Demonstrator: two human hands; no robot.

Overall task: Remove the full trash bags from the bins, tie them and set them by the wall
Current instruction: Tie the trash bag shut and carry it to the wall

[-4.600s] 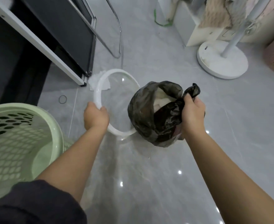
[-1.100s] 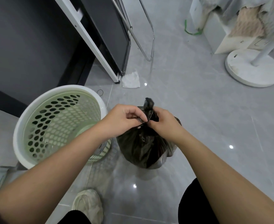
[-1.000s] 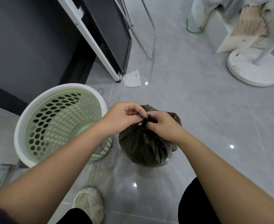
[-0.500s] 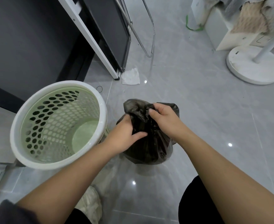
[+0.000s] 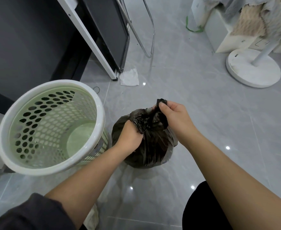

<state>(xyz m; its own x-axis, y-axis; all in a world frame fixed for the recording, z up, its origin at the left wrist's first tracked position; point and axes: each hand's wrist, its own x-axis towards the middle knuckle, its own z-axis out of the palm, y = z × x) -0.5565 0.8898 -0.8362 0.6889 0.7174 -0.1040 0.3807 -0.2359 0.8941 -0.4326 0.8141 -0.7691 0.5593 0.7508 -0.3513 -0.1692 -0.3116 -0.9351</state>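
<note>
The grey tiled floor (image 5: 211,123) is carrying everything; the pale green perforated bin (image 5: 42,170) with a white rim is standing unlined at nine o'clock of the trash bag (image 5: 153,150), just beside it; a white round stand base (image 5: 252,70) is sitting well apart at two o'clock; the bag, black, glossy, bulging and crinkled, is resting on the floor at centre, its mouth gathered into twisted tails; the right hand (image 5: 174,118) is pinching one tail at the bag's twelve o'clock; the left hand (image 5: 129,138) is gripping bunched plastic at nine o'clock, close to the other hand; a crumpled white paper (image 5: 129,77) is lying at eleven o'clock.
</note>
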